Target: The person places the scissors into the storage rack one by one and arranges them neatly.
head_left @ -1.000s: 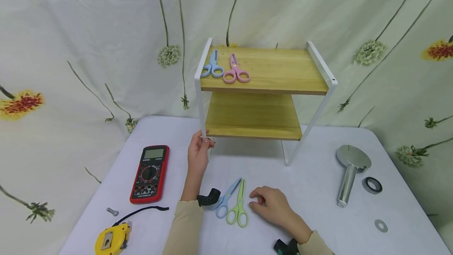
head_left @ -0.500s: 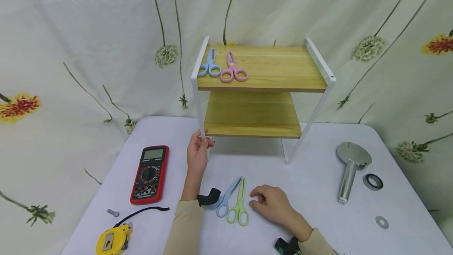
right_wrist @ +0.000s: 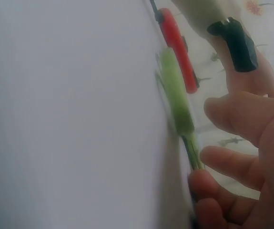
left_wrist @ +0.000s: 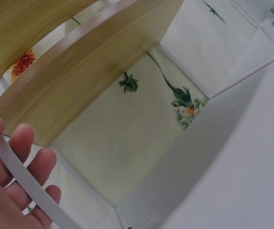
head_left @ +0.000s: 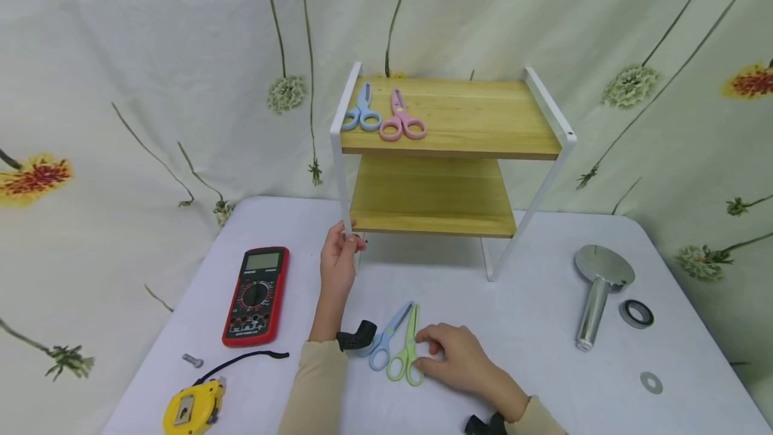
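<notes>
My left hand (head_left: 338, 264) grips the lower left leg of a white-framed, two-tier wooden shelf (head_left: 483, 119); in the left wrist view its fingers (left_wrist: 41, 164) curl round the white bar. On the upper board lie blue scissors (head_left: 362, 113) and pink scissors (head_left: 398, 113). Green scissors (head_left: 411, 337) and a second blue pair of scissors (head_left: 395, 321) lie side by side on the table. Right at the green pair is my right hand (head_left: 455, 358), its fingers loosely bent. The right wrist view shows the thumb apart from the green handle and fingertips by the blades.
On the left are a red-and-black multimeter (head_left: 255, 297), a bolt (head_left: 193, 362), a black cable (head_left: 241, 357) and a yellow tape measure (head_left: 196, 408). A chrome shower head (head_left: 604, 267), a black ring (head_left: 625, 319) and a grey washer (head_left: 645, 387) lie on the right. Flowered cloth hangs behind.
My right hand has moved left to the green scissors, and its thumb and fingers have spread a little. The left hand keeps its grip on the shelf leg.
</notes>
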The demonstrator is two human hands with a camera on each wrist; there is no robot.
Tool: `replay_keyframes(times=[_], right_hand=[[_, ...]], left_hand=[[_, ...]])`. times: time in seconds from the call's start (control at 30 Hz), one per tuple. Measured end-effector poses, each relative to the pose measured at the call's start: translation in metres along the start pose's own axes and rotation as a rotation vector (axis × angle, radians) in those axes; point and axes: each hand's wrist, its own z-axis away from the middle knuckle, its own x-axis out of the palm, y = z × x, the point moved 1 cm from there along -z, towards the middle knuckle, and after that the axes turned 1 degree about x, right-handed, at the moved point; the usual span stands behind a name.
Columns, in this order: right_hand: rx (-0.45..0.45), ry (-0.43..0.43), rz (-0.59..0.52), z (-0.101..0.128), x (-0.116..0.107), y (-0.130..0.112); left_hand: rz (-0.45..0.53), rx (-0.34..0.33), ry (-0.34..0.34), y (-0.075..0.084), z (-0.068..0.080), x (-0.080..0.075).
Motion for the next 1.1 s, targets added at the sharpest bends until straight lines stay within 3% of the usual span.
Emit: replay_keyframes(times=[0.27,0.67,0.93,1.1], right_hand=[[-0.005,-0.047,0.038,-0.006,0.011,-0.019],[0.019,-0.034,0.189,-0.011,0.013,-0.030],[0.190,-0.018,0.272,-0.001,-0.002,-0.028],[0.241,-0.063,0.230,0.000,-0.006,-0.025]], left_hand=[[0.007,-0.003,0.008,0.001,-0.003,0.000],[0.023,-0.001,0.011,0.001,0.000,0.002],[0.040,0.011,-0.004,-0.001,0.001,0.002],[0.035,0.014,-0.010,0.000,0.001,0.000]])
